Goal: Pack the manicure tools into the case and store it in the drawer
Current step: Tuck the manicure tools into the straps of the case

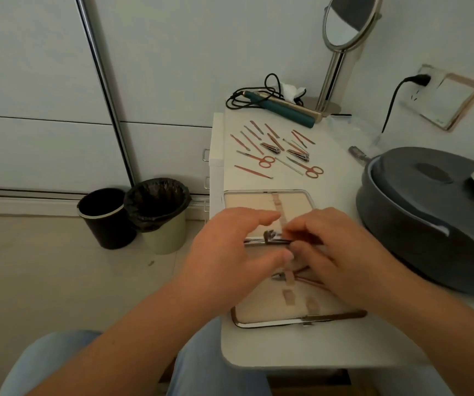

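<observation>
The manicure case [258,315] lies open on the white table [338,195], beige lining up, with elastic loops inside. Both hands hover over its hinge. My right hand [335,252] pinches a dark metal nail tool [273,237] at the hinge line. My left hand [230,252] rests on the case beside it, fingers apart. One rose-handled nipper [301,277] sits under a loop in the near half, partly hidden by my right hand. Several rose-gold tools [275,151], among them scissors and two clippers, lie loose on the table beyond the case.
A drawer unit [211,164] with metal handles stands against the table's left side. A grey round cushion [430,218] fills the right. A teal hair iron [281,108] with cord and a standing mirror [347,24] are at the back. Two bins [133,215] stand on the floor.
</observation>
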The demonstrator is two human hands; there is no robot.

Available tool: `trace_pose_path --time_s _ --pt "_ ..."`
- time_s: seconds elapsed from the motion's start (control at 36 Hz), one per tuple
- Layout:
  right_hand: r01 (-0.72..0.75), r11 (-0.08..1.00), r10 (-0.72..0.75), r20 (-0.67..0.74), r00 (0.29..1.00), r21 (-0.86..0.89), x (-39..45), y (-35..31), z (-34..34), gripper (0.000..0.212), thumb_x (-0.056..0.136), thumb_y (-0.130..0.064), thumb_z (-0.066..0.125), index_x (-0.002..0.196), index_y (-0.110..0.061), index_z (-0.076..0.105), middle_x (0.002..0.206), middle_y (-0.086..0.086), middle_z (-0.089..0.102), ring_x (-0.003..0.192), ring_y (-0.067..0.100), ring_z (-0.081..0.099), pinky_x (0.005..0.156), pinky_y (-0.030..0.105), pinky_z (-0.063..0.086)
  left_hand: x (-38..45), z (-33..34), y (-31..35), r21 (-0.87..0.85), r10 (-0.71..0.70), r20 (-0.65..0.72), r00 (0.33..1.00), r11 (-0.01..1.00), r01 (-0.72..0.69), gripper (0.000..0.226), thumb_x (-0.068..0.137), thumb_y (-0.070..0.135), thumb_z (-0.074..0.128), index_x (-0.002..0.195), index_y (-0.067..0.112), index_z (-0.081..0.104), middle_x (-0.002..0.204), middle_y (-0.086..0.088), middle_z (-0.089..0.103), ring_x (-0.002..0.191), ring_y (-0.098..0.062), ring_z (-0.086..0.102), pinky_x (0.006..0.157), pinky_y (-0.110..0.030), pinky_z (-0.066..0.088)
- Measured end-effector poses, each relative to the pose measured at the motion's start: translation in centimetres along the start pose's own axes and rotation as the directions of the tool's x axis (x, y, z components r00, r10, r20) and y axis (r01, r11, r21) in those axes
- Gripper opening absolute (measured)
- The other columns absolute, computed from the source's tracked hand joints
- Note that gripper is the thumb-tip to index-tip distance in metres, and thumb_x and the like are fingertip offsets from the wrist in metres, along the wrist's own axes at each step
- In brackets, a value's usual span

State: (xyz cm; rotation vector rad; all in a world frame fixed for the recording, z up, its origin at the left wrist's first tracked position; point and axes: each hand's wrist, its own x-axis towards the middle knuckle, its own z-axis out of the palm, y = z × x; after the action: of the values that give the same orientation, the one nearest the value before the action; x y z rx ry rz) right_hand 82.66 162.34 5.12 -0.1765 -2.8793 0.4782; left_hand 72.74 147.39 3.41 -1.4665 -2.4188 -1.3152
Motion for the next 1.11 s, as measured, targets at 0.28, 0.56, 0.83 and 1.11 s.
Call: trace_pose_path --time_s 0.28,0.56,0.83,1.11 --pt "0.013 0.998 -0.010 -0.062 0.998 0.058 -0.3 0.7 0.6 0.032 0.085 -0.043 0.049 0.115 -0.036 0.057 0.097 -0.030 0.045 0.094 -0.008 0.040 0.077 0.004 0.032 0.5 -0.3 -0.3 0.148 0.049 -0.029 0.998 0.988 -0.044 0.021 0.076 0.035 0.067 0.097 0.033 0.070 0.085 0.020 0.065 0.086 0.010 0.043 0.074 0.000 0.033" --pt "-0.124 0.974 0.147 -0.116 0.982 0.187 -0.5 3.3 1.4 0.015 0.086 -0.026 0.057 0.096 -0.035 0.063 0.089 -0.026 0.053 0.093 -0.004 0.049 0.078 0.012 0.040 -0.1 -2.1 -2.7 0.145 -0.083 -0.003 0.997 0.986 0.082 0.021 0.070 0.040 0.063 0.090 0.039 0.068 0.080 0.034 0.053 0.097 0.015 0.047 0.074 -0.004 0.035" --pt "-0.123 0.976 0.143 -0.106 0.984 0.181 -0.4 3.4 1.6 0.016 0.084 -0.026 0.058 0.088 -0.041 0.059 0.087 -0.027 0.053 0.095 -0.010 0.044 0.073 0.001 0.033 0.3 -1.2 -2.7 0.130 -0.064 0.036 0.997 0.990 0.059 0.018 0.071 0.030 0.072 0.089 0.032 0.072 0.080 0.030 0.055 0.093 0.006 0.050 0.084 -0.007 0.034" --pt "-0.106 0.977 0.129 -0.117 0.985 0.186 -0.5 3.3 1.7 0.023 0.081 -0.029 0.060 0.078 -0.050 0.053 0.086 -0.026 0.055 0.094 -0.007 0.046 0.075 0.006 0.034 1.2 0.1 -2.2 0.191 -0.021 0.131 0.991 0.981 -0.004 0.022 0.073 0.039 0.067 0.095 0.036 0.069 0.081 0.029 0.045 0.090 0.006 0.035 0.080 0.000 0.025"
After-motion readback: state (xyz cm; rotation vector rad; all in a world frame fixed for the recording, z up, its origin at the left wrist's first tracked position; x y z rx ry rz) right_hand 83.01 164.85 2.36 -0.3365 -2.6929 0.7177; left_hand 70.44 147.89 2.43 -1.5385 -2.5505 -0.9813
